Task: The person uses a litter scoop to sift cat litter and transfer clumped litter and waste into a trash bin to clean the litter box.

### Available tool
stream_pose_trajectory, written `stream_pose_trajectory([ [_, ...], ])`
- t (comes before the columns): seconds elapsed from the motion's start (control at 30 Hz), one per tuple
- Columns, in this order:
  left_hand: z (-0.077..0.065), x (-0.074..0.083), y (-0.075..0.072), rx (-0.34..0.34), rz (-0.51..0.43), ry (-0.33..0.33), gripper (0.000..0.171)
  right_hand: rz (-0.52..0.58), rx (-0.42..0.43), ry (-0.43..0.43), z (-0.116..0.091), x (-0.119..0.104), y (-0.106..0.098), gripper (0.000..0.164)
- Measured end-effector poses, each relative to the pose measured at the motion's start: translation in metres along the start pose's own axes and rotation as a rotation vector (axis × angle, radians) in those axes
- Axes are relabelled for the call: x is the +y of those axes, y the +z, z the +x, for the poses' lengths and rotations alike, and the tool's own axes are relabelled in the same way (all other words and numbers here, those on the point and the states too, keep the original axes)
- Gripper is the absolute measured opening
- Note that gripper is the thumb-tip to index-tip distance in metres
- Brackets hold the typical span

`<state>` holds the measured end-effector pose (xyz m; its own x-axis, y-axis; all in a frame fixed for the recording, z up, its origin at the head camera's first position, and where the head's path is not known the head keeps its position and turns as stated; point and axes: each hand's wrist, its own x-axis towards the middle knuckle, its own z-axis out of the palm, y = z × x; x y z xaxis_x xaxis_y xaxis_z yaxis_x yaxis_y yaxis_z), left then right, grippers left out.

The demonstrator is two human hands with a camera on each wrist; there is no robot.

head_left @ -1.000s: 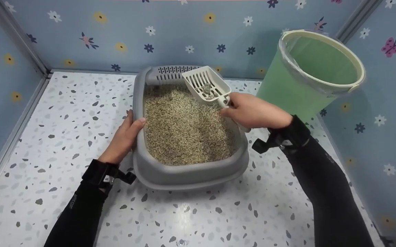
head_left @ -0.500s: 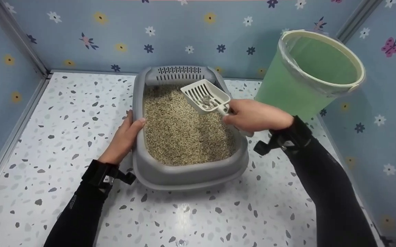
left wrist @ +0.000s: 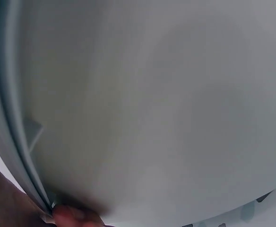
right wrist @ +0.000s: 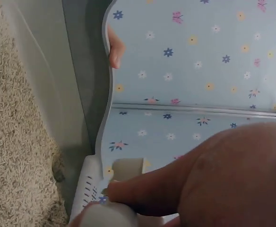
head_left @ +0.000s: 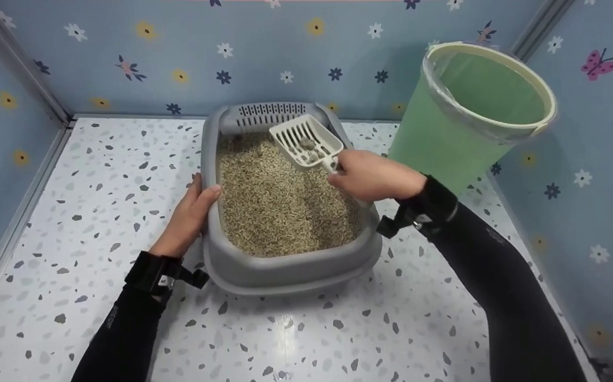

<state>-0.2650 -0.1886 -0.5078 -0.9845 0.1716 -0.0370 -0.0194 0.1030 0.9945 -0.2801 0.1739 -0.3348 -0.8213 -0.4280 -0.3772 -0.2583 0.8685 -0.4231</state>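
Observation:
A grey litter box [head_left: 290,273] filled with tan pellet litter [head_left: 264,201] stands on the speckled surface. My left hand [head_left: 187,220] grips its left rim, thumb over the edge and fingers outside. The left wrist view shows the box's side wall [left wrist: 166,118] close up, with fingertips [left wrist: 74,216] under the rim. My right hand [head_left: 372,175] holds a white slotted litter scoop [head_left: 323,135] by its handle, over the back right of the litter. Several greyish clumps [head_left: 307,143] lie in the scoop. In the right wrist view, my right hand [right wrist: 213,175] hides most of the scoop.
A green bin [head_left: 444,138] with a pale rim and clear liner stands right of the litter box, near the back corner. Flowered blue panels [head_left: 264,53] enclose the back and both sides. White speckled surface [head_left: 99,212] extends left and in front of the box.
The scoop dipped toward the litter, then rose slightly and shifted left, with the clumps still inside. My left hand keeps its grip on the rim. The head view has shifted slightly.

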Motion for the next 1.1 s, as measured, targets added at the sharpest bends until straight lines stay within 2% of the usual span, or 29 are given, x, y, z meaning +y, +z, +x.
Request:
stream_pose_trajectory([
  [0.17, -0.001, 0.001, -0.005, 0.006, 0.010, -0.002, 0.096, -0.080, -0.021, -0.004, -0.003, -0.003, -0.001, 0.028],
  [0.43, -0.001, 0.000, -0.002, 0.020, 0.008, 0.005, 0.094, -0.076, -0.013, 0.001, 0.002, 0.000, 0.004, 0.032],
  [0.8, -0.002, -0.002, -0.002, 0.023, 0.021, -0.008, 0.096, -0.050, 0.035, -0.005, -0.003, 0.007, -0.004, 0.032],
  [0.97, -0.002, -0.001, -0.002, 0.021, 0.019, 0.000, 0.094, -0.010, 0.064, -0.014, -0.014, 0.011, -0.016, 0.027],
  [1.1, -0.001, 0.000, -0.002, 0.004, -0.005, 0.005, 0.093, 0.001, 0.135, -0.003, -0.029, 0.019, -0.039, 0.028],
])
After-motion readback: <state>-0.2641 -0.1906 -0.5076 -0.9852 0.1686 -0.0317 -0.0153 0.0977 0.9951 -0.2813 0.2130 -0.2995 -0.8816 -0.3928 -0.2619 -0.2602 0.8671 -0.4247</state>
